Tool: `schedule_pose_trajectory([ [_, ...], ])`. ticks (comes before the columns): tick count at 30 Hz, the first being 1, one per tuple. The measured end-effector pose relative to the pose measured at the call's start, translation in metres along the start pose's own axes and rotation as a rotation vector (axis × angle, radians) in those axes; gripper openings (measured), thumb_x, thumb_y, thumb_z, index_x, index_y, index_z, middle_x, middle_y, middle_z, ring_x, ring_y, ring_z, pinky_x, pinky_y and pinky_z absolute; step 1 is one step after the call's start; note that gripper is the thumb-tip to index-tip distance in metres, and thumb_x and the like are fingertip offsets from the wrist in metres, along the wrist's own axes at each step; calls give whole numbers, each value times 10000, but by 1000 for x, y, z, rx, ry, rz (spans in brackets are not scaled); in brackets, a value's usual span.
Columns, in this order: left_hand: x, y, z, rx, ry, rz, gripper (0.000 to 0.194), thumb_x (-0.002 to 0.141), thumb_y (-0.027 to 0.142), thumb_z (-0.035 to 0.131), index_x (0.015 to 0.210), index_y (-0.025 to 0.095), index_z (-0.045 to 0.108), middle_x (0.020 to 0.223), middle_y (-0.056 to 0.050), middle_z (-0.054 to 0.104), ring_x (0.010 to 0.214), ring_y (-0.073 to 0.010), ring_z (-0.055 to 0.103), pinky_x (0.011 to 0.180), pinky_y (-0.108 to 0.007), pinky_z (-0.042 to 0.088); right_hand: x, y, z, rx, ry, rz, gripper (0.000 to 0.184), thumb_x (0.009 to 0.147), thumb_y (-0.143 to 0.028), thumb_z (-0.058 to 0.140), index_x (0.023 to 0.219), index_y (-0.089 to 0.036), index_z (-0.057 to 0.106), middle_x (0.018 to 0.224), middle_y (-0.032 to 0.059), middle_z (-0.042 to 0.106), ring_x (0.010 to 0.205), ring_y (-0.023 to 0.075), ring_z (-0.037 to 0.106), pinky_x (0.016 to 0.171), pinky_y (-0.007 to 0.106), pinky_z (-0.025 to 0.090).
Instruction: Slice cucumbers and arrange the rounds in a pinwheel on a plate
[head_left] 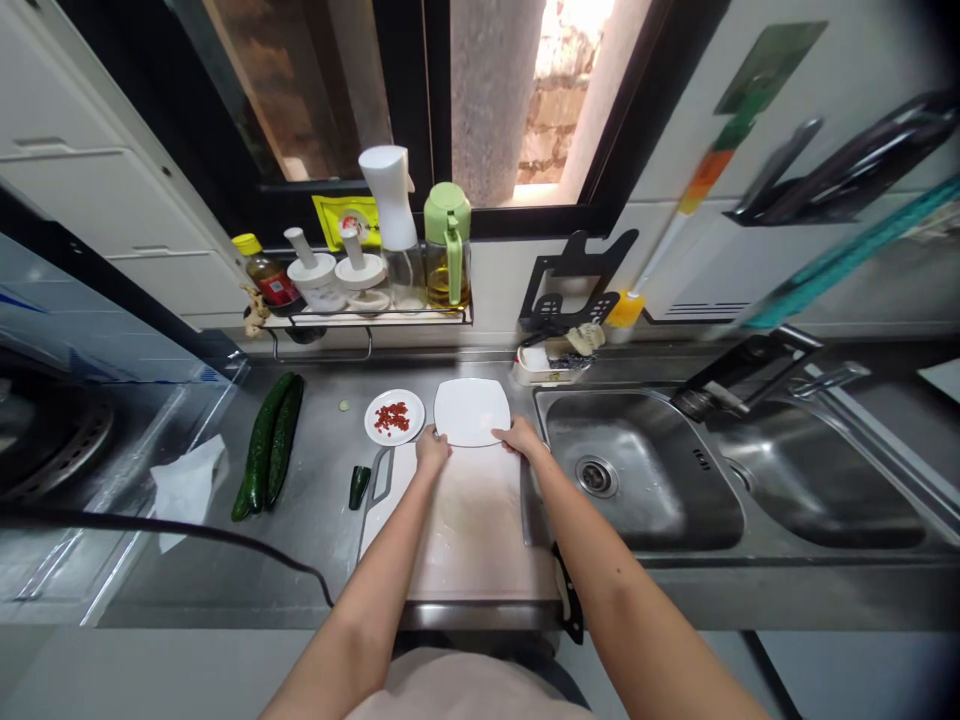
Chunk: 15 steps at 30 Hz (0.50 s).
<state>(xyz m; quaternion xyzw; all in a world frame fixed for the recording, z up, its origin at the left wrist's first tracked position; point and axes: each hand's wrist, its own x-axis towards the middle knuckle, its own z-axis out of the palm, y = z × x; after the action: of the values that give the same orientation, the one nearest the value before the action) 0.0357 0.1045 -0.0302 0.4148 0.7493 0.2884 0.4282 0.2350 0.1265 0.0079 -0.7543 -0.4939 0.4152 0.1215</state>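
Observation:
A white squarish plate (472, 410) lies at the back edge of the white cutting board (480, 530). My left hand (433, 450) grips the plate's near left corner, and my right hand (517, 436) pinches its near right corner. Left of the plate is a small round dish (373, 432) with red chopped pieces (392, 416) on it. A cut cucumber end (359, 487) rests beside the board's handle. Two long cucumbers (268, 440) lie farther left. By the board's right front corner, a knife (568, 595) is partly hidden by my right forearm.
Two steel sink basins (645, 470) with a faucet (750, 370) are on the right. Along the window, a shelf (375, 317) carries an oil bottle (448, 250), a spray bottle (394, 220) and jars. A crumpled white paper (187, 480) and a dark cable (225, 535) lie left.

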Motion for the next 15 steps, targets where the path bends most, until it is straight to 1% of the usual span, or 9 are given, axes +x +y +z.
schedule_pose_trajectory([
  [4,-2,7,-5,137,-21,-20,342,829,158,504,1168,145,543,700,-25,668,524,-120,629,580,-203,481,1,-3,0,-30,-43,7,385,732,-357,728,993,-133,556,507,-38,582,374,87,484,387,188,367],
  [10,-6,15,-11,198,-36,-34,375,832,158,490,1206,138,504,843,-83,698,512,-140,627,608,-240,494,5,-14,1,-176,-62,45,385,706,-390,738,960,-133,607,540,-2,620,442,123,559,428,208,424],
  [15,-9,19,-13,274,-7,13,420,830,149,493,1248,144,461,920,-110,691,606,-168,650,658,-264,501,10,-22,-1,-329,-108,88,309,713,-393,727,865,-137,644,507,4,609,479,137,587,465,208,436],
])
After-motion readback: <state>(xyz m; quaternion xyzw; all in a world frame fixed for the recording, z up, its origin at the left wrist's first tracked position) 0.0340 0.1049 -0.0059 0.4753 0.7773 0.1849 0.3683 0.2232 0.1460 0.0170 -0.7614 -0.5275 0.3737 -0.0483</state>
